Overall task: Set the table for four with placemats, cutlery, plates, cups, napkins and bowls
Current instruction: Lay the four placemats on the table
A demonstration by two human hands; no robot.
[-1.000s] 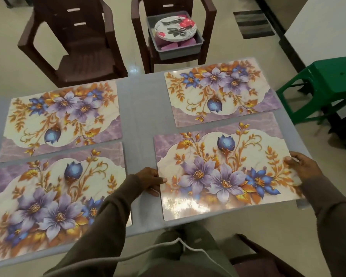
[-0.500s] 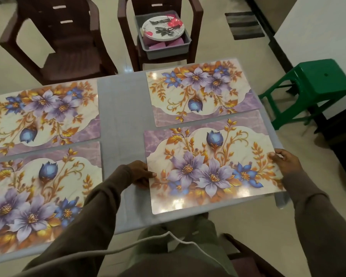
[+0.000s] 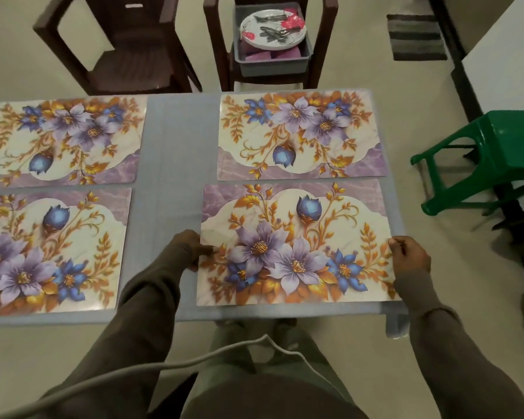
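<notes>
Done: four glossy floral rectangular placemats on the grey bench.
Hands: left hand and right hand pinch the near-right placemat by its side edges.
Left: white flowered plates (cutlery on top) wait in the grey tub.

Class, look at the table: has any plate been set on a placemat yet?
No: the plates sit stacked in the grey tub on a chair, and all four placemats lie bare.

Left edge cuts off both left placemats.

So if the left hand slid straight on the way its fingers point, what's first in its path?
The left hand points rightward across the near right placemat it already touches; beyond that, probably the right hand at the opposite edge.
</notes>
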